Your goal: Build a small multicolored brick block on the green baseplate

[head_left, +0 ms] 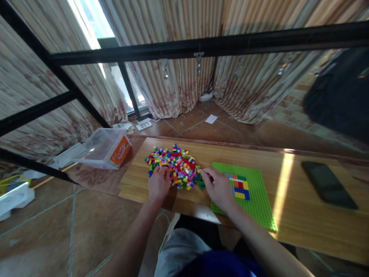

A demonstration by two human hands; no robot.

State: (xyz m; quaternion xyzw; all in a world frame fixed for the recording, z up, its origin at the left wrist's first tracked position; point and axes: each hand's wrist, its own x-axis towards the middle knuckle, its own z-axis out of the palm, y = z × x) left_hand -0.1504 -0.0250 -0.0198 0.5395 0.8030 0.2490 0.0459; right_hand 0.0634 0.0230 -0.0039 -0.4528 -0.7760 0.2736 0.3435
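A heap of small coloured bricks (176,163) lies on the wooden table (302,215). My left hand (158,184) rests at the heap's near left edge, fingers curled down into the bricks. My right hand (216,186) is at the heap's right edge, its fingers pinched at the bricks there; what they hold is too small to name. Just right of the heap lies a green baseplate (259,196), partly under my right wrist. A block of red, blue, yellow and white bricks (240,186) is fixed on the plate.
A black phone (328,184) lies on the table at the right. A clear plastic box with an orange label (108,148) sits on its side left of the table. Black metal bars (201,46) cross overhead. Curtains hang behind, with a dark bag (340,96) at right.
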